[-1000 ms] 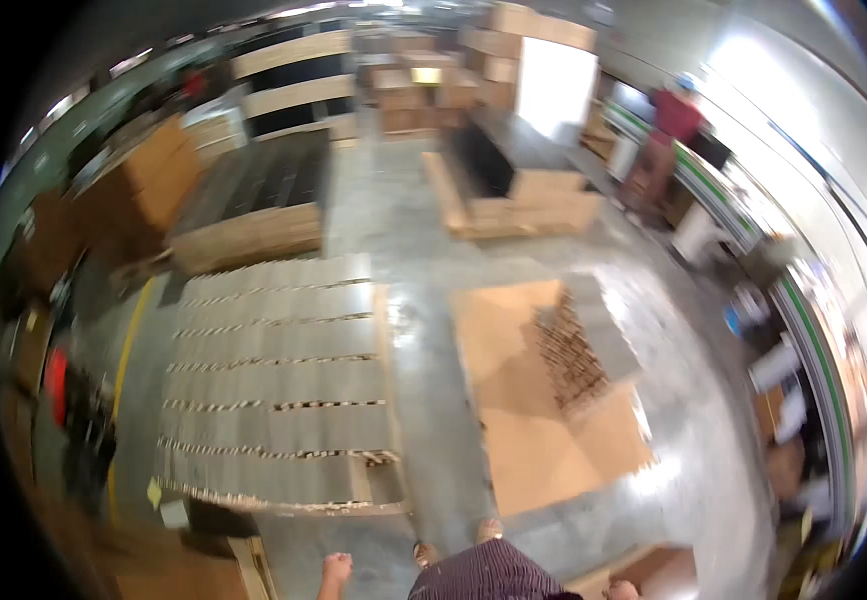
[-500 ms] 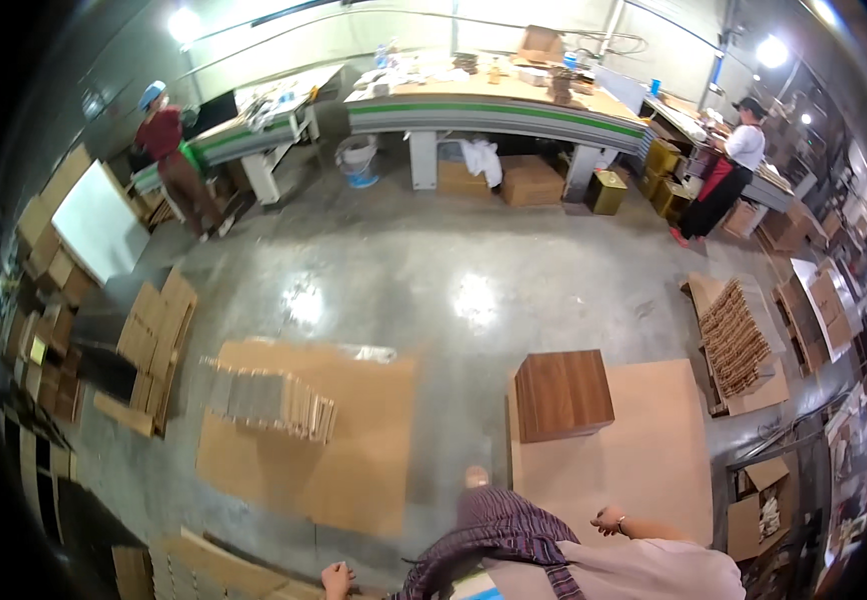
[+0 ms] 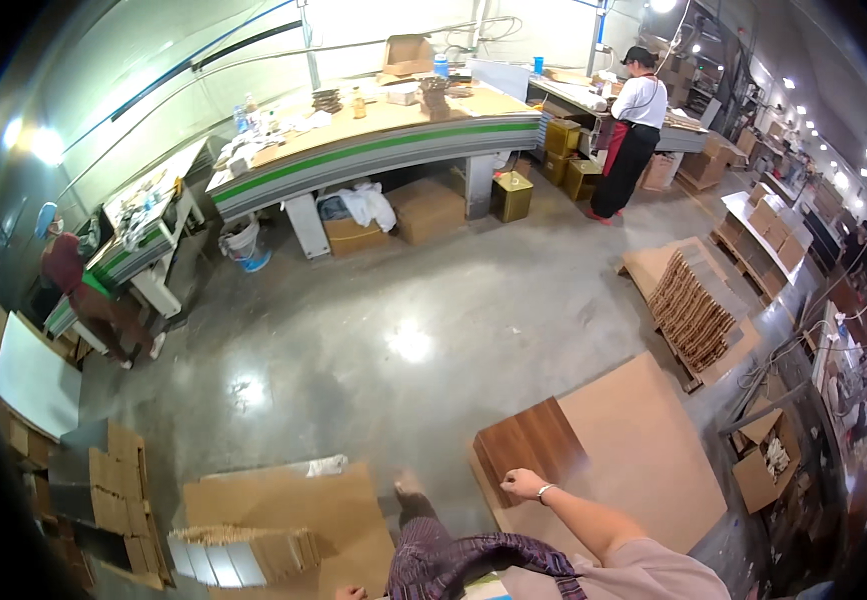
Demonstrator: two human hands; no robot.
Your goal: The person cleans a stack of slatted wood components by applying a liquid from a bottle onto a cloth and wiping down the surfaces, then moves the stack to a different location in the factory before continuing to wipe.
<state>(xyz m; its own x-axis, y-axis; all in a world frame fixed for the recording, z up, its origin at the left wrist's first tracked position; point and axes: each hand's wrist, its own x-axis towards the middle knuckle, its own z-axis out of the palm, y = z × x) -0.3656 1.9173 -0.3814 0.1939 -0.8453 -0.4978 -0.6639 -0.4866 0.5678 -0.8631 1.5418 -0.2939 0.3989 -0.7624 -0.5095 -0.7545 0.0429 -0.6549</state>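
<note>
A stack of brown wood-grain panels (image 3: 544,437) lies on a cardboard sheet (image 3: 644,430) to the front right. My right hand (image 3: 526,485) overlaps the near side of that stack in the picture, its fingers curled in with nothing visible in them. Whether it touches the wood I cannot tell. At the lower edge only a sliver of my left hand (image 3: 351,593) shows; its fingers are mostly cut off. Left of my leg, a row of light panels on edge (image 3: 244,556) rests on a second cardboard sheet (image 3: 339,500).
A pallet of stacked brown pieces (image 3: 694,310) stands right, beyond an open carton (image 3: 766,460). A long workbench (image 3: 384,150) runs across the back. One person (image 3: 634,125) works at the back right, another (image 3: 84,280) at the far left. Dark panels (image 3: 104,480) stand at left.
My view has swung to the right and I have stepped nearer the wood-grain stack. My right arm has reached forward to it. My left hand has dropped almost out of the picture.
</note>
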